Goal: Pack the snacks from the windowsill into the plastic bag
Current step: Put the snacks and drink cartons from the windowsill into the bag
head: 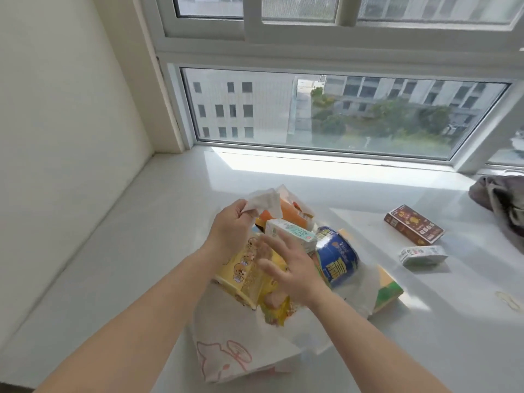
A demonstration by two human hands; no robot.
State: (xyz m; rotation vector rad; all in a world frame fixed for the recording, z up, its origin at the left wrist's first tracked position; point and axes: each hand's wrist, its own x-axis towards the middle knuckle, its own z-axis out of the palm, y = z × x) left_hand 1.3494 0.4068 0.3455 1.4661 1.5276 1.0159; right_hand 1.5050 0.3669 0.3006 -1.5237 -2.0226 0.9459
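A white plastic bag (226, 347) with pink line drawings lies on the white windowsill (113, 251). My left hand (231, 228) pinches the bag's handle and lifts it. Inside the bag lie a yellow snack packet (241, 276), an orange packet (289, 211), a blue cup (338, 256) and a small white-green carton (292, 234). My right hand (292, 270) hovers with spread fingers over the bag's mouth, just below the carton. To the right on the sill lie a dark brown box (414, 224) and a small white packet (422, 255). A green-yellow box (388, 290) shows under the bag's right edge.
A grey crumpled cloth (502, 199) lies at the sill's far right. The window (326, 114) runs along the back and a wall (56, 123) closes the left side. A pale scrap (507, 299) lies near the right edge.
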